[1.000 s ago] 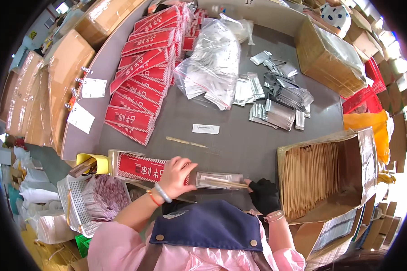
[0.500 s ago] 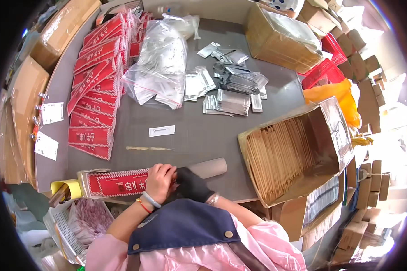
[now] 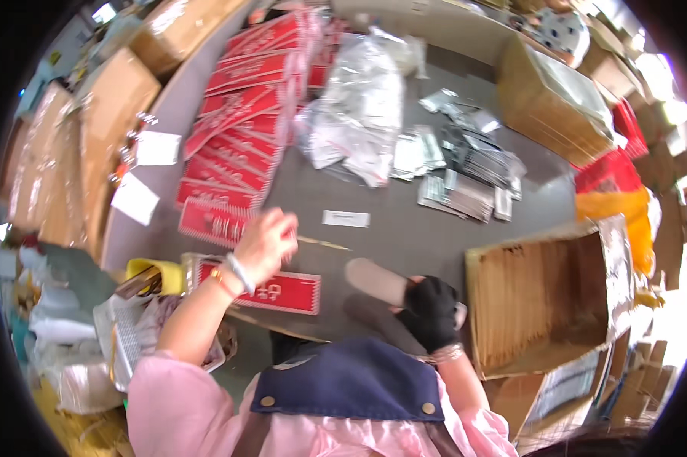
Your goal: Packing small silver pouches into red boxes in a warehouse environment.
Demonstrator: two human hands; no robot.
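Observation:
My left hand (image 3: 267,242), bare and blurred, hovers over a red printed packet (image 3: 301,293) near the table's front edge. Its fingers are partly curled, and I cannot tell whether they touch the pile of red packets (image 3: 241,164) just beyond. In a black glove, my right hand (image 3: 429,314) is wrapped round a smooth grey cylinder (image 3: 375,280) that lies slantwise on the table. The hand covers much of the cylinder's right part. At the red packet's left end is a yellow-rimmed holder (image 3: 174,276) with sticks in it.
Clear bags of white packets (image 3: 362,99) and silvery sachets (image 3: 484,164) lie farther back. A small white slip (image 3: 346,218) and a thin stick (image 3: 322,243) lie mid-table. An open carton (image 3: 484,358) stands at right, a closed-in box (image 3: 538,107) behind it.
My hands have parted: the left went up and left off the cylinder area, the right moved right with the cylinder, which now slants. More of the red packet shows. The whole view has shifted.

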